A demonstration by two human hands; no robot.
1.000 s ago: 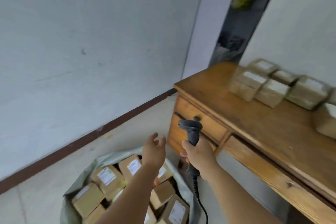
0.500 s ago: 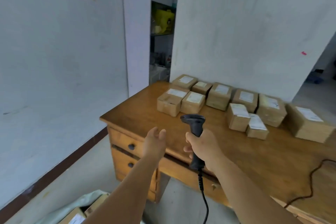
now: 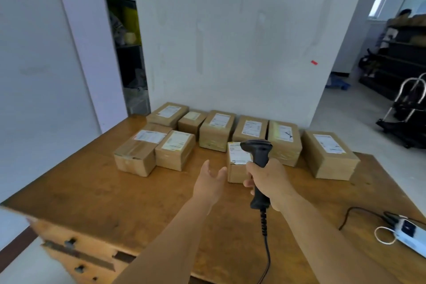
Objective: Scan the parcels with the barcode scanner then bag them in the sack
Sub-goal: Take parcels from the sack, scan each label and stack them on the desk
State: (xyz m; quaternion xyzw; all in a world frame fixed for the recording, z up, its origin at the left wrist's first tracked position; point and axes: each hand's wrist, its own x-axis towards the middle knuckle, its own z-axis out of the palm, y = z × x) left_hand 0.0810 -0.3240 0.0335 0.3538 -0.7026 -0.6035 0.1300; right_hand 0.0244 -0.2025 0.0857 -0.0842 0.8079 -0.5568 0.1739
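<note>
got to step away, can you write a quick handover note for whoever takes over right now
Left hand: open and empty, reaching over the desk.
Right hand: gripping the scanner, cord trailing toward you.
Parcels: nine boxes on the desk; the nearest one sits just behind the scanner.
Sack: out of view.
Done: nothing shown for these nine.
Left: scan each box, then bag it.

Parcel storeroom: labelled cardboard parcels (image 3: 216, 130) on wooden desk (image 3: 92, 191), stocked shelving (image 3: 401, 53), hand trolley (image 3: 408, 108).
</note>
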